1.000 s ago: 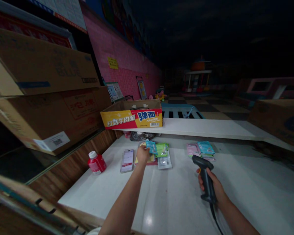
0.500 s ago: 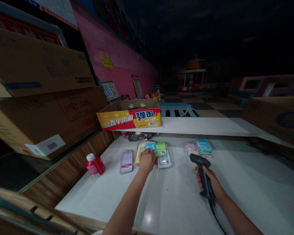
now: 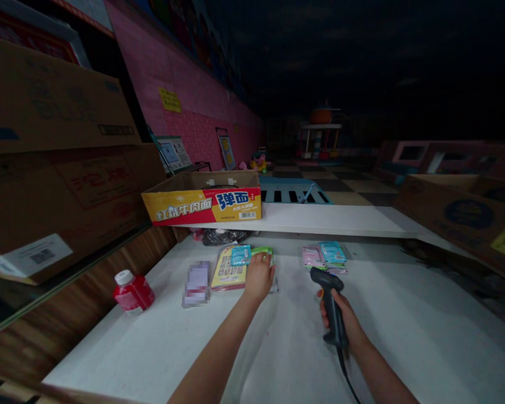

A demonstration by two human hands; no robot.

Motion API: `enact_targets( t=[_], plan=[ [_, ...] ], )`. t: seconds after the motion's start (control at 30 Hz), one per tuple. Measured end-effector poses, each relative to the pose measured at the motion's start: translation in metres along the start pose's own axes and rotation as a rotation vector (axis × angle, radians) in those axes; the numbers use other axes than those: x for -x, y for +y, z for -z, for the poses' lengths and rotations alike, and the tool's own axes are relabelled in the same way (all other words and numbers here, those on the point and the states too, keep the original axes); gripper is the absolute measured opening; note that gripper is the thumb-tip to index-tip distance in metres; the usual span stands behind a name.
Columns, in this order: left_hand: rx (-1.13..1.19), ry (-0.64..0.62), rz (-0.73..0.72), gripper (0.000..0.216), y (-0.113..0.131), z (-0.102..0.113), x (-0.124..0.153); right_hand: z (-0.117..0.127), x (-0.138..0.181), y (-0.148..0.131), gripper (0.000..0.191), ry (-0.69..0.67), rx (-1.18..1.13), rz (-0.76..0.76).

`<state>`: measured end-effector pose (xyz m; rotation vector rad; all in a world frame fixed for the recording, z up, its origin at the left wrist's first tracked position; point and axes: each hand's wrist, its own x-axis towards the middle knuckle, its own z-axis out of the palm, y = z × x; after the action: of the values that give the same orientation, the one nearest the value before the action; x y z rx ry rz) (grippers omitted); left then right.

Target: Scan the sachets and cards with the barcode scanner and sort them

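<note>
My right hand (image 3: 345,320) is wrapped round the handle of a black barcode scanner (image 3: 333,317), its cord hanging down toward me. My left hand (image 3: 258,278) lies over a green packet (image 3: 261,249), fingers curled down and together on it; their tips are partly hidden. Just left of that hand, a small blue packet (image 3: 240,255) lies on a yellow printed booklet or pack (image 3: 225,269). A silvery edge shows under my palm. Beyond the scanner are pink packets (image 3: 312,257) and blue packets (image 3: 331,252) in a small pile.
On the white counter (image 3: 294,348) stand a red bottle (image 3: 134,294) with a white cap and a phone (image 3: 197,283). A noodle carton (image 3: 204,205) sits on the raised shelf (image 3: 320,219). Cardboard boxes (image 3: 63,191) are stacked left; another carton (image 3: 458,210) stands right.
My left hand has moved right, off the yellow pack and blue packet and onto the green packet. The scanner stays in my right hand. The whole view has shifted slightly.
</note>
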<state>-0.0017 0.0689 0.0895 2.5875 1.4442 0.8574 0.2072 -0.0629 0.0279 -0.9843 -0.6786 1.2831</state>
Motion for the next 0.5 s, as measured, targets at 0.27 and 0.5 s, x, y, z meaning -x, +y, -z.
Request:
enact_targets(
  t=[0.27,0.5],
  plan=[
    [0.416,-0.156,0.234,0.018,0.055,-0.084,-0.04,0.007,-0.002,-0.012,0.045,0.073,-0.302,-0.018],
    [0.354,-0.204,0.488,0.037,0.079,-0.125,-0.081,0.016,-0.015,-0.009,0.043,0.102,-0.467,-0.033]
  ],
)
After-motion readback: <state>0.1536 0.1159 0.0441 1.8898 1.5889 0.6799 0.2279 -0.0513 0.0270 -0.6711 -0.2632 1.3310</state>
